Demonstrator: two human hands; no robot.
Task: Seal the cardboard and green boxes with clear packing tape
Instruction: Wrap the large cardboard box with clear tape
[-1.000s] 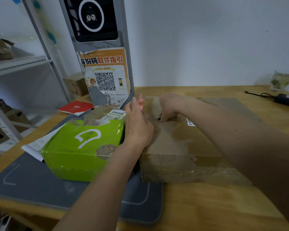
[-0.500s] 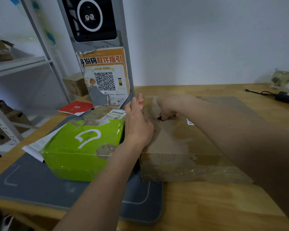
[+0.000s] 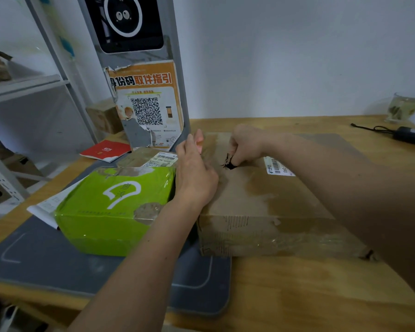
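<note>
Wooden desk [image 3: 297, 295] fills the lower half of the frame, against a white wall. A grey mat [image 3: 46, 259] covers its lower-left part. The cardboard box [image 3: 261, 207], flat and wide, lies right of centre, its near-left corner resting on the mat; glossy clear tape shows along its front face. The green box [image 3: 110, 212] sits on the mat at centre left, just beside the cardboard box, with a white logo on top. A grey kiosk post [image 3: 134, 68] stands at upper centre-left, bearing a torn orange poster [image 3: 149, 104] with a QR code. A metal shelf [image 3: 22, 92] occupies the upper left.

The left hand [image 3: 194, 173], fingers straight and together, presses on the cardboard box's left top edge, between the two boxes. The right hand [image 3: 247, 144], fingers curled, pinches something at a dark mark on the box top near its far edge; what it pinches cannot be told. A white barcode label [image 3: 277, 166] lies on the box just right of that hand.

A red booklet [image 3: 106, 150] lies behind the green box. A black device [image 3: 410, 135] with cord and a glass [image 3: 404, 109] sit at the far right.
</note>
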